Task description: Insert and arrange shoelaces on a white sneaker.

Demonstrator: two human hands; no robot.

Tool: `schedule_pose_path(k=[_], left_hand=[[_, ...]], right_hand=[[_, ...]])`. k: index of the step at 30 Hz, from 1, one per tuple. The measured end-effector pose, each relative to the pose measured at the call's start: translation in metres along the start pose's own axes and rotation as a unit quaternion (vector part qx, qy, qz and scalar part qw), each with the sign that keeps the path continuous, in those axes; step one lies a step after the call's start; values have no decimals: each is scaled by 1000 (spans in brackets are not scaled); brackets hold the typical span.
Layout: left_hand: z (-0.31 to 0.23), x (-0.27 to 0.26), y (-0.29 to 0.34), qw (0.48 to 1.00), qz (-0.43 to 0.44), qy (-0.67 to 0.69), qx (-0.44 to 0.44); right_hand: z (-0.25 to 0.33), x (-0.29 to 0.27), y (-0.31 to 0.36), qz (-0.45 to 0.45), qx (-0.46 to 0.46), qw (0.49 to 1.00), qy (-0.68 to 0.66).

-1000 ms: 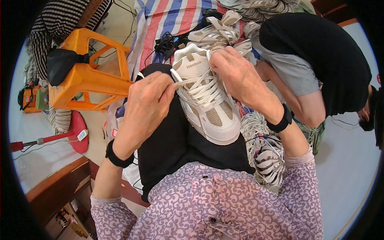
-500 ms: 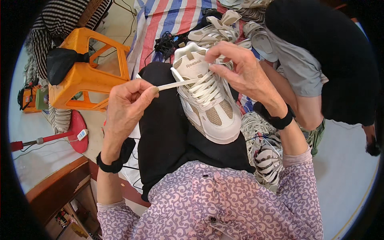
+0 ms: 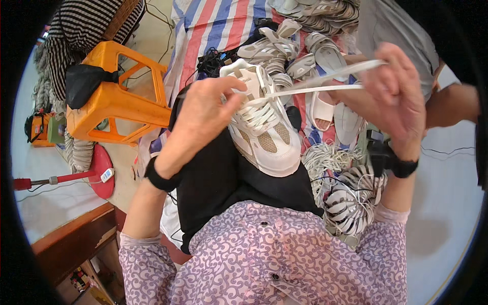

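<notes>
A white and beige sneaker (image 3: 277, 155) rests across my black-trousered lap, toe towards me, with white laces criss-crossed over its tongue. At its upper left eyelets my left hand (image 3: 203, 114) curls, thumb and index fingertips nearly together; whatever lies between them is hidden. Off to the right, my right hand (image 3: 399, 96) is closed on a white shoelace (image 3: 325, 90), slightly smeared by motion. One strand stretches taut from the shoe's upper eyelets to this hand. Another, blurred strand runs above it.
An orange plastic stool (image 3: 119, 96) with a black cloth item stands at left. Shoe uppers (image 3: 272, 48) and a pale slipper (image 3: 323, 109) lie on the striped sheet (image 3: 203, 30). Bundled laces (image 3: 325, 162) sit right of my lap. Another person's arm (image 3: 450, 107) is at far right.
My right hand has swung from the shoe far to the right, drawing the lace out. My left hand has come in from the left to the shoe. The other person has shifted back right.
</notes>
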State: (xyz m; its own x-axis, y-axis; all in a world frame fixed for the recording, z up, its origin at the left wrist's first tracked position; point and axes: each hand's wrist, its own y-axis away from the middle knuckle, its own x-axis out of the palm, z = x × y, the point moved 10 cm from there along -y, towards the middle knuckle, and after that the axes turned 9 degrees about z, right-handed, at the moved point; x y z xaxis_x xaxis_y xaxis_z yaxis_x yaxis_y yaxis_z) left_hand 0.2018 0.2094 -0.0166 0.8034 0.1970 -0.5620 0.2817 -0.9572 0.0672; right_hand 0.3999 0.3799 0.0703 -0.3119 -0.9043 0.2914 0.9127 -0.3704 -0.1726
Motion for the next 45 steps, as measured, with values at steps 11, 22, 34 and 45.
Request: schedule_pose_path(k=[11,22,34,45], left_hand=[[-23,33,-13,984,5,-98,147],[29,-164,29,869,-68,481,91],[163,-398,273,845,-401,343,84],[263,-340,435,833,-493,249,-37]], right_hand=[[27,-215,284,-305,-113,928,-180],[-36,-315,381,-486,-33,864,-127],[-112,7,28,-70,113,957,256],[-106,83,-39,66,-97,841,529]])
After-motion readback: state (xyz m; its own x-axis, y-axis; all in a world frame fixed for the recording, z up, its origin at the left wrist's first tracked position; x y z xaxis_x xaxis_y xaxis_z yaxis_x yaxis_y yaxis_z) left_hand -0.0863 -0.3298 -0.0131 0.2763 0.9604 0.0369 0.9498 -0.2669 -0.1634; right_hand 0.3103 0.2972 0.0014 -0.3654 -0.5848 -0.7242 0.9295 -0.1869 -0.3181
